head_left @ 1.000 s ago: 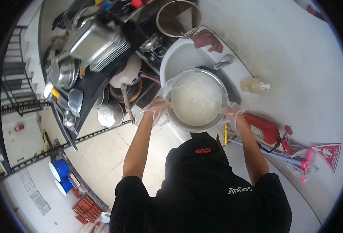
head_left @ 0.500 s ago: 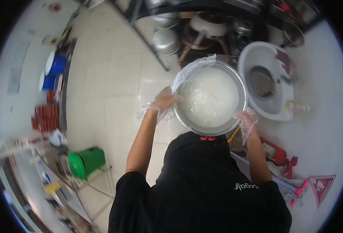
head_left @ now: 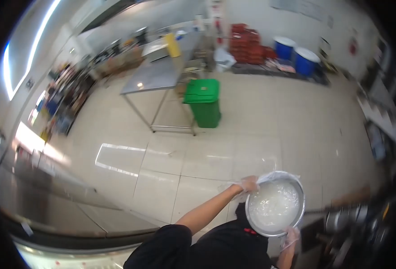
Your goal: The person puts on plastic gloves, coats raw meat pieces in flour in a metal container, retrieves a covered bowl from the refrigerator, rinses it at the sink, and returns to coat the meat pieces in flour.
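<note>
A round metal bowl (head_left: 301, 207) with a whitish, shiny content (head_left: 274, 204) is held in front of my body at the lower right. Clear plastic film clings along its far rim. My left hand (head_left: 248, 184), in a clear plastic glove, grips the upper left rim. At the bottom right of the rim, my right hand (head_left: 291, 236), also gloved, is closed on the edge. The fingers under the bowl are hidden.
A green lidded bin (head_left: 204, 105) stands beside a steel table (head_left: 151, 78) on the tiled floor. Blue drums (head_left: 305, 62) and stacked red-brown items (head_left: 246, 47) line the far wall. A steel counter (head_left: 72, 201) is at the lower left, blurred cookware at lower right.
The bowl has left the sink and moved away from it in both hands. The view has swung round from the sink to the wider room with the bin and table.
</note>
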The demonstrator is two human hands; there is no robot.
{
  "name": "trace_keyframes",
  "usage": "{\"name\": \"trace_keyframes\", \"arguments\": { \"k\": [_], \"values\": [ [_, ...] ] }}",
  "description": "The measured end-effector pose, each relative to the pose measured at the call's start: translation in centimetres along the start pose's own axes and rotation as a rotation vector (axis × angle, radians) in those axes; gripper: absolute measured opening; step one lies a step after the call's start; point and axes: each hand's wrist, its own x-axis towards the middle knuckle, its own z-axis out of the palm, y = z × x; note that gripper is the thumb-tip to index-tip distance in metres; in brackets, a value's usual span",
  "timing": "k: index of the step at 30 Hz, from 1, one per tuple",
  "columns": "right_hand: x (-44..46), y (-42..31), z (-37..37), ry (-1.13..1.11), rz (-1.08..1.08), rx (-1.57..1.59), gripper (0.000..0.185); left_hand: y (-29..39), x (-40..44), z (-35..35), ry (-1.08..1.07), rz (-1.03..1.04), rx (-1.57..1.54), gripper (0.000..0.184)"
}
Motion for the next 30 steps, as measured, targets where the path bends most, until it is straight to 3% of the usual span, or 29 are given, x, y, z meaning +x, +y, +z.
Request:
{"name": "trace_keyframes", "arguments": {
  "k": [2,5,6,8,10,12,14,16,18,20,22,24,28,30],
  "values": [
    [3.5,-2.1,7.6,-0.068,0.125,0.007,0.036,-4.9,-1.5,-5.3,0.14,0.055,-0.09,0.034],
    [10.6,-1.0,19.6,-0.257,0.121,-0.094,0.021,-5.5,-7.1,-17.0,0.224,-0.283,-0.119,0.051],
    [13.1,0.1,23.2,-0.336,0.11,-0.114,0.018,-6.4,-8.6,-20.4,0.296,-0.293,-0.198,0.056],
    [16.5,0.1,29.5,-0.447,0.111,-0.113,0.015,-8.6,-11.1,-26.0,0.455,-0.292,-0.342,0.065],
    [16.2,-1.6,41.1,-0.497,0.155,-0.086,0.014,-13.5,-14.0,-30.9,0.732,-0.299,-0.443,0.075],
    [14.9,-3.1,52.5,-0.536,0.196,-0.092,0.013,-14.4,-20.3,-37.1,0.765,-0.247,-0.686,0.075],
    [15.6,-3.6,63.2,-0.587,0.21,-0.095,0.012,-20.2,-25.9,-39.3,0.854,-0.137,-0.968,0.067],
    [15.5,-2.6,70.6,-0.607,0.234,-0.114,0.01,-22.1,-32.8,-40.0,0.939,-0.18,-1.191,0.06],
    [16.4,-0.9,78.9,-0.634,0.24,-0.107,0.013,-28.3,-38.7,-39.4,1.186,-0.201,-1.326,0.059],
    [15.4,1.0,86.5,-0.616,0.233,-0.076,0.018,-33.7,-45.3,-38.9,1.295,-0.3,-1.363,0.052],
    [13.5,1.9,94.5,-0.563,0.21,-0.042,0.024,-39.8,-51.3,-39.3,1.474,-0.661,-1.394,0.047],
    [12.9,3.4,102.9,-0.579,0.214,0.048,0.028,-43.9,-57.0,-43.4,1.503,-0.81,-1.336,0.045],
    [15.8,8.3,115.7,-0.477,0.177,0.14,0.034,-53.0,-65.0,-55.7,1.511,-0.848,-1.275,0.045],
    [13.1,8.1,120.8,-0.46,0.189,0.169,0.03,-55.8,-67.2,-61.8,1.486,-0.813,-1.224,0.044]
  ]
}}
